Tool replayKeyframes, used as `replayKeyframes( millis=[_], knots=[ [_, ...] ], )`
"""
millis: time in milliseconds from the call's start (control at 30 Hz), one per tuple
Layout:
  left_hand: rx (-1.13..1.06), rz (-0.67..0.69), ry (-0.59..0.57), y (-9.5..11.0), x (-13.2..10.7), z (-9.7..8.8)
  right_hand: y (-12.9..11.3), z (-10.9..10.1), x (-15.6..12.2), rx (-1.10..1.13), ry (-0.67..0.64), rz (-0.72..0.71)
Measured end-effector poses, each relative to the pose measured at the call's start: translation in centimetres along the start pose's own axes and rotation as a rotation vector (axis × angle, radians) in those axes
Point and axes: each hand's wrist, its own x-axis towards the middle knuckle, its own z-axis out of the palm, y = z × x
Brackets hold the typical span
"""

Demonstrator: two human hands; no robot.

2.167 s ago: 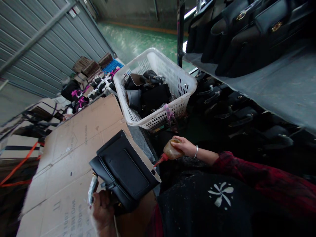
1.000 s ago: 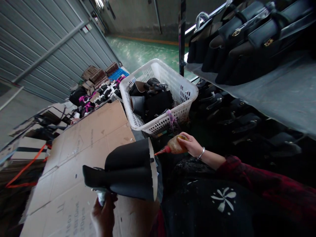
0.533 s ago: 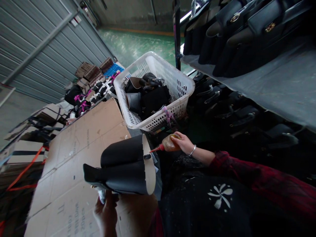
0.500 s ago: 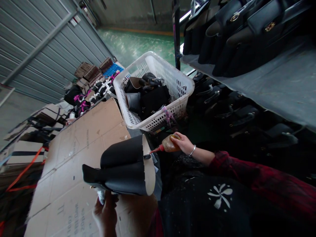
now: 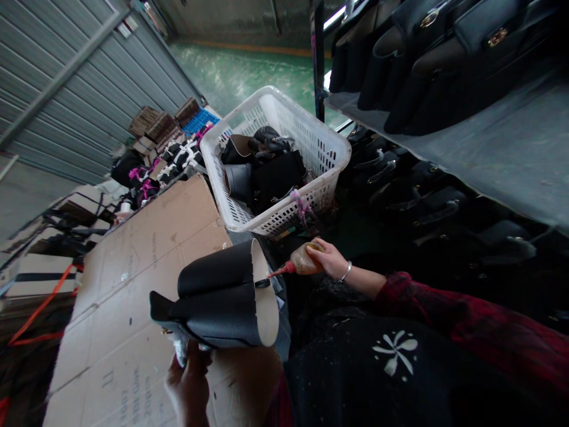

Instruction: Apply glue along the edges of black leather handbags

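My left hand (image 5: pixel 190 385) grips a black leather bag body (image 5: pixel 217 299) from below, holding it on its side over a sheet of cardboard (image 5: pixel 133 279), with its open tan-edged end toward the right. A pale rag shows between the fingers and the bag. My right hand (image 5: pixel 326 260) is wrapped round a small amber squeeze bottle (image 5: pixel 302 262). Its red nozzle points left and touches the bag's open edge.
A white plastic basket (image 5: pixel 326 145) with black bag parts stands just beyond the bag. Black handbags (image 5: pixel 444 53) line a grey shelf at the upper right, with more in the dark below. Bundled parts and boxes (image 5: pixel 151 148) lie at the left by a shutter wall.
The bag was turned from flat, front face up, onto its side with the open end toward the bottle. The bottle's nozzle moved up to the bag's edge.
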Motion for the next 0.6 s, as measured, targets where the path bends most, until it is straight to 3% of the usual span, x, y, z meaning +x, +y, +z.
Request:
replayKeyframes(
  millis=[400,600],
  knots=[
    [-0.031,-0.029,-0.007,-0.8,0.8,0.2,0.3,0.9,2.5,-0.039,0.102,-0.08],
    [0.024,-0.004,-0.008,-1.4,1.2,0.1,1.1,0.5,1.6,-0.03,0.078,-0.042]
  ],
)
